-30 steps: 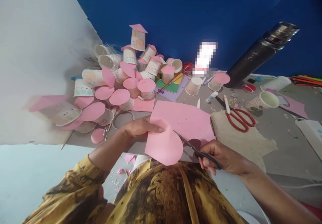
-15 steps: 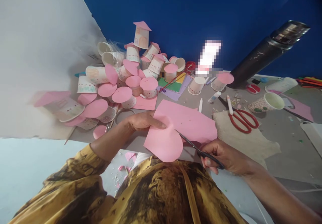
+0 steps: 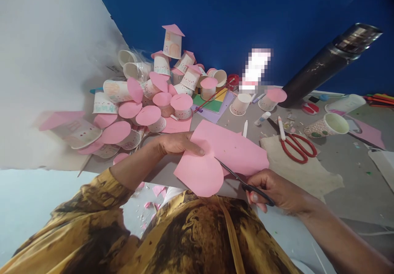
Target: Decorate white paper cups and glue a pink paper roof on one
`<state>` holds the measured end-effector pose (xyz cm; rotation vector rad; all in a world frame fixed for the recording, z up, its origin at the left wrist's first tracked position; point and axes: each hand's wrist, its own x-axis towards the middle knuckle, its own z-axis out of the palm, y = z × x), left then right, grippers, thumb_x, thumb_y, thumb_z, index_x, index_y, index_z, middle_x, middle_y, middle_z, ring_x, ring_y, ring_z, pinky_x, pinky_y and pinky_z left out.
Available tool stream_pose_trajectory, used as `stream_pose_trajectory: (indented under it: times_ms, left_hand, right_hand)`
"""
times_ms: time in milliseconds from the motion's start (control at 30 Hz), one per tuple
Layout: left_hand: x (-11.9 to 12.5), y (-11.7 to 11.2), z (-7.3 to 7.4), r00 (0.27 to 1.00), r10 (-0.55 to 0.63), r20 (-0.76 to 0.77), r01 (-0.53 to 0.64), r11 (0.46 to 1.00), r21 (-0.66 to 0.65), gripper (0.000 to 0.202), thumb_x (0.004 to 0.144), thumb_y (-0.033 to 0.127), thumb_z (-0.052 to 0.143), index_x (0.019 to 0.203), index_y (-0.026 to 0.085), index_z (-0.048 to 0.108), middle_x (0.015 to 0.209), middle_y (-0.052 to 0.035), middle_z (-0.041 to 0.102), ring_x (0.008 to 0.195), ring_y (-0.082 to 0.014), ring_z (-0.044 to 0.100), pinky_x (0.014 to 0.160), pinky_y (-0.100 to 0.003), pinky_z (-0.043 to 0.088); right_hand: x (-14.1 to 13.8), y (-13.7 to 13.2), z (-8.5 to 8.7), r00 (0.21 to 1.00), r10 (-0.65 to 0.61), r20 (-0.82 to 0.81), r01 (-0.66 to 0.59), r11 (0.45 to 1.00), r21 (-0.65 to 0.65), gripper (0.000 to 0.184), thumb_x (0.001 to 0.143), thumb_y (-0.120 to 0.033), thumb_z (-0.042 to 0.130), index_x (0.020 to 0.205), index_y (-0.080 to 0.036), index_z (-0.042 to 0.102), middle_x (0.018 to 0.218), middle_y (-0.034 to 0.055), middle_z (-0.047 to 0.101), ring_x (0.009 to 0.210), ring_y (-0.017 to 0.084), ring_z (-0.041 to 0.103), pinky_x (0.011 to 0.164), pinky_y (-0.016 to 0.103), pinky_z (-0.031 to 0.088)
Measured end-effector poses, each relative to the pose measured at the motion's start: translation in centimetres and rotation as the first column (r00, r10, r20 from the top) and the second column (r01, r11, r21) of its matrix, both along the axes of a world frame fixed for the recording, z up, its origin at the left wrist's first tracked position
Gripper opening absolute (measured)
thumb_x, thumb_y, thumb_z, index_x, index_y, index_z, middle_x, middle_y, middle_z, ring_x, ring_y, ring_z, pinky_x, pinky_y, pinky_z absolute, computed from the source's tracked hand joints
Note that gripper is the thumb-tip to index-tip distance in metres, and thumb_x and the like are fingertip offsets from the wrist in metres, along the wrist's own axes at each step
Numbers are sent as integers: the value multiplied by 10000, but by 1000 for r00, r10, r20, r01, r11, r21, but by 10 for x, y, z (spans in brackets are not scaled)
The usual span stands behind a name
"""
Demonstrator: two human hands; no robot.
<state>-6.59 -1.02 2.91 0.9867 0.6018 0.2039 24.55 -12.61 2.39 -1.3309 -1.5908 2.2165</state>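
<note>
A sheet of pink paper (image 3: pixel 234 146) is held over the near edge of the table, cut partway along a curve. My left hand (image 3: pixel 180 144) grips its left side, thumb on top and fingers hidden underneath. In my right hand (image 3: pixel 269 192) is a pair of black-handled scissors (image 3: pixel 237 176), fingers wrapped round the handles. The blades lie in the cut, their tips near the middle of the sheet. A rounded flap of the paper hangs toward my body, below the blades.
Paper cups with pink paper tops (image 3: pixel 181 103) are heaped at the left. Red-handled scissors (image 3: pixel 298 146) lie on a beige cloth (image 3: pixel 295 179) at the right. Behind them stand a patterned cup (image 3: pixel 326 126) and a leaning black flask (image 3: pixel 329 66). Pink scraps (image 3: pixel 158 190) litter the floor.
The pink paper has shifted very slightly, its right end moving a little outward. My hands and the scissors keep nearly the same place.
</note>
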Motion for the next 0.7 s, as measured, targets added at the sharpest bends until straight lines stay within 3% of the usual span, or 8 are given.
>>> stream_pose_trajectory:
  times_ms: [500,700]
  left_hand:
    - [2,4,2,999,-47,-9,48,999,25,329,672,313,898,937,151,790,920,-78,810,749,-216,737,713,-323,601]
    - [3,5,4,997,-78,28,77,996,38,355,712,284,861,1034,161,776,930,-81,817,800,-246,759,811,-389,618]
  right_hand:
    - [0,3,0,999,4,34,-3,1000,-12,638,776,-779,719,717,-151,626,541,-14,574,525,87,393,539,260,254]
    - [1,3,2,999,3,36,-3,1000,-14,618,778,-760,728,697,-161,601,548,-23,565,525,83,386,534,260,243]
